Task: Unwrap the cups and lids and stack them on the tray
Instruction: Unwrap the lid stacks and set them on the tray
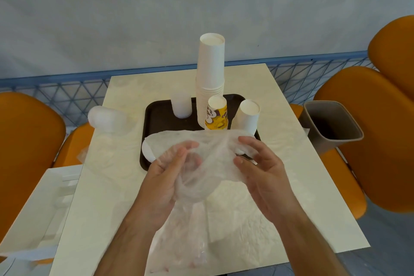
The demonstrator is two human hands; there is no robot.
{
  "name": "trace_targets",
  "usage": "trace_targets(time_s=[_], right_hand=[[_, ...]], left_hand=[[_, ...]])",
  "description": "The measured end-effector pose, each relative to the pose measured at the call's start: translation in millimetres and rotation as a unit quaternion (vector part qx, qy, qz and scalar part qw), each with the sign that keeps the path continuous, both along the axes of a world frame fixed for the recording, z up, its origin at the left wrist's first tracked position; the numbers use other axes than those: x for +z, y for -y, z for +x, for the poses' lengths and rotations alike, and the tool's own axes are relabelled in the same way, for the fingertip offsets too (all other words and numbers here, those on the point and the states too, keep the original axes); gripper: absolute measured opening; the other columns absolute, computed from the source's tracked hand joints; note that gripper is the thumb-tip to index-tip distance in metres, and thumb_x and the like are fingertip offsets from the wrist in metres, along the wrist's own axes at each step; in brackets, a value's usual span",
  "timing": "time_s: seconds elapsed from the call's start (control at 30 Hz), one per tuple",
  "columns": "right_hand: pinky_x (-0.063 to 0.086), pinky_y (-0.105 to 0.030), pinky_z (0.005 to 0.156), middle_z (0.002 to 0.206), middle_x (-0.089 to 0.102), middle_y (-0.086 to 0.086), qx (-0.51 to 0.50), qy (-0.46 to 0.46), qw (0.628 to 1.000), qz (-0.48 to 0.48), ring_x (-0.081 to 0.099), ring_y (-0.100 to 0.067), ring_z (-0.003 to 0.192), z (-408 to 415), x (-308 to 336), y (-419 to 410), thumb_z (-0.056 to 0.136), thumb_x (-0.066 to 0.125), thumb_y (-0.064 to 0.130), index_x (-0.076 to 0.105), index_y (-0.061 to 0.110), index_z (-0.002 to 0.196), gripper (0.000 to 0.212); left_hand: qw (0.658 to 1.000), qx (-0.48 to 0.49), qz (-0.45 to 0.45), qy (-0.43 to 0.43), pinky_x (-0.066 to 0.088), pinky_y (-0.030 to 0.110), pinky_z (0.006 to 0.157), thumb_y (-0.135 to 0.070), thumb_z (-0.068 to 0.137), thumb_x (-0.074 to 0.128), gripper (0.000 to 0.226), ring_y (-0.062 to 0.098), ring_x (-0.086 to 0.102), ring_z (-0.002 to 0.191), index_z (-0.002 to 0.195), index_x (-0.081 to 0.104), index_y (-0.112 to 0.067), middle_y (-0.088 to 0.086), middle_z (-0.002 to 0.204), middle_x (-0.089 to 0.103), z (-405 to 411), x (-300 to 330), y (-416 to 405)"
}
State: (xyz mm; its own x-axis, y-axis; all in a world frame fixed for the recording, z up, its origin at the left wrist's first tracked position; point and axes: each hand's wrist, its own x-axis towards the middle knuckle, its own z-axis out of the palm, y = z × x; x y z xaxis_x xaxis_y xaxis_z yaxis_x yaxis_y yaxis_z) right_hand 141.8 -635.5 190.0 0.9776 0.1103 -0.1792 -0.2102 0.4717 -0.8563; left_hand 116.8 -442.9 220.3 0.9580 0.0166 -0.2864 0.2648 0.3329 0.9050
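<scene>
Cream table (280,186) between orange chairs (26,141); dark tray (156,110) bearing upturned cups (210,69); thin plastic wrap (201,163) bunched between left hand (165,175) and right hand (262,168), both gripping it; probably feather-light, limp, slippery; best pinched at bunched folds.

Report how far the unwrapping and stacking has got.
Done: a tall stack of white cups, a printed yellow cup, a short white cup stack and a stack of clear lids stand on the dark tray. In hand: both the left hand and right hand grip an emptied plastic wrapper. Left: a wrapped bundle lies on the table beside the tray.
</scene>
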Motion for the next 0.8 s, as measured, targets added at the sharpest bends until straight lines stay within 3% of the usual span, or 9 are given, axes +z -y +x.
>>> trace_targets(time_s=[0.03,0.13,0.2,0.33,0.5,0.6,0.67,0.73,0.8], right_hand=[[0.059,-0.045,0.09,0.119,0.07,-0.007,-0.012,-0.003,1.0,-0.001,0.07,-0.026,0.107,1,-1,1,0.073,0.073,0.002,0.071,0.014,0.117,0.046],[0.06,-0.045,0.09,0.114,0.074,0.002,-0.003,0.006,1.0,-0.002,0.071,-0.025,0.106,6,4,8,0.077,0.067,-0.007,0.058,0.014,0.136,0.063],[0.06,-0.046,0.09,0.126,0.07,0.002,0.035,0.023,0.999,-0.022,0.07,-0.029,0.109,9,8,17,0.077,0.065,-0.013,0.05,0.021,0.143,0.076],[0.059,-0.046,0.089,0.142,0.052,0.019,0.14,0.041,0.984,-0.102,0.064,-0.031,0.121,21,16,47,0.072,0.072,-0.019,0.046,0.04,0.146,0.098],[0.053,-0.057,0.099,0.147,0.044,0.028,0.218,0.072,0.962,-0.145,0.059,-0.037,0.127,36,31,89,0.067,0.077,-0.013,0.041,0.049,0.148,0.108],[0.056,-0.053,0.094,0.151,0.048,0.009,0.217,0.054,0.969,-0.102,0.059,-0.04,0.125,41,33,98,0.069,0.084,0.002,0.049,0.034,0.146,0.091],[0.059,-0.048,0.089,0.141,0.059,-0.002,0.175,0.023,0.979,-0.103,0.064,-0.036,0.119,39,32,87,0.071,0.084,0.015,0.061,0.024,0.136,0.069],[0.061,-0.039,0.082,0.127,0.068,-0.002,0.1,0.027,0.982,-0.158,0.069,-0.032,0.107,37,28,70,0.079,0.075,0.009,0.068,0.017,0.124,0.046],[0.062,-0.035,0.075,0.127,0.068,-0.002,0.079,0.041,0.983,-0.164,0.072,-0.029,0.096,34,26,57,0.081,0.071,-0.004,0.068,0.013,0.122,0.044]], left_hand=[[1.0,-0.031,0.0,0.006,0.06,0.029,0.075,-0.026,0.083,0.068,0.026,0.014,0.071,0.09,0.108,0.073,-0.03,0.002,0.093,0.073,-1,2,1],[0.99,-0.13,0.052,0.033,0.06,0.039,0.077,0.004,0.068,0.084,0.086,0.02,0.07,0.097,0.127,0.055,-0.052,0.0,0.106,0.071,-4,-2,-2],[0.983,-0.157,0.081,0.042,0.058,0.036,0.073,0.01,0.067,0.082,0.094,0.022,0.068,0.091,0.129,0.053,-0.054,0.002,0.106,0.069,-5,-5,-5],[0.969,-0.183,0.16,0.033,0.056,0.03,0.077,-0.001,0.067,0.083,0.06,0.018,0.067,0.088,0.112,0.071,-0.038,0.0,0.102,0.07,-5,-3,-18],[0.961,-0.149,0.233,0.014,0.057,0.023,0.077,0.011,0.072,0.079,0.049,0.018,0.072,0.088,0.104,0.077,-0.025,0.003,0.101,0.076,-4,4,-42],[0.963,-0.121,0.241,0.024,0.055,0.017,0.072,0.014,0.072,0.077,0.04,0.015,0.072,0.087,0.099,0.077,-0.015,0.002,0.096,0.077,-5,4,-47],[0.964,-0.119,0.234,0.032,0.054,0.016,0.072,0.014,0.071,0.077,0.038,0.012,0.072,0.089,0.096,0.079,-0.016,0.001,0.096,0.077,-5,5,-45],[0.965,-0.132,0.222,0.035,0.054,0.015,0.073,0.005,0.068,0.084,0.033,0.009,0.07,0.096,0.089,0.081,-0.021,-0.001,0.101,0.075,-5,0,-43],[0.975,-0.13,0.179,0.023,0.053,0.014,0.077,-0.023,0.064,0.091,0.023,0.008,0.066,0.106,0.084,0.08,-0.021,-0.006,0.109,0.073,-5,-5,-42]])
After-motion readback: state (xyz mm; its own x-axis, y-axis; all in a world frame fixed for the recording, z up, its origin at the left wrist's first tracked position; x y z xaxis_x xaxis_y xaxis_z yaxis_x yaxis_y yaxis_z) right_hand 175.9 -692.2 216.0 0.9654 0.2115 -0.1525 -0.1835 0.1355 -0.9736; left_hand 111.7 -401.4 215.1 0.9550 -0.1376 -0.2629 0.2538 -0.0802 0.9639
